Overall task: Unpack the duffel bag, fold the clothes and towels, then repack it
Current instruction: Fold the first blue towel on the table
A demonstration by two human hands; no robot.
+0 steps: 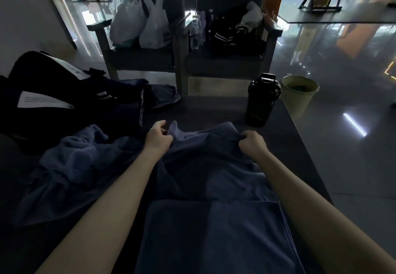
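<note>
Both my bare forearms reach forward over a dark table point(295, 149). My left hand point(159, 136) and right hand point(252, 143) each grip the far edge of a blue towel point(203, 162), fingers curled tight into the cloth, with a bunched ridge of towel raised between them. The hands are apart, the left a little farther from me than the right. From my hands the towel runs back toward me between my arms.

Nearer to me, between my forearms, lies a folded towel point(214, 235), flat and squared, with the gripped towel touching its far edge. Left of my left arm sits a crumpled towel point(75, 158), loose and heaped.

Beyond my left hand and off to the left is the black bag point(53, 94), slumped, with white paper tags on it. A dark cloth point(162, 94) lies just beside the bag, straight ahead of my left hand.

Ahead of my right hand, near the table's far right corner, a black bottle point(262, 100) stands upright. A pale bin point(299, 96) stands on the floor just past it.

Well beyond both hands are two chairs point(145, 61), one bearing white plastic bags point(139, 23), the other a dark jacket point(233, 34).
</note>
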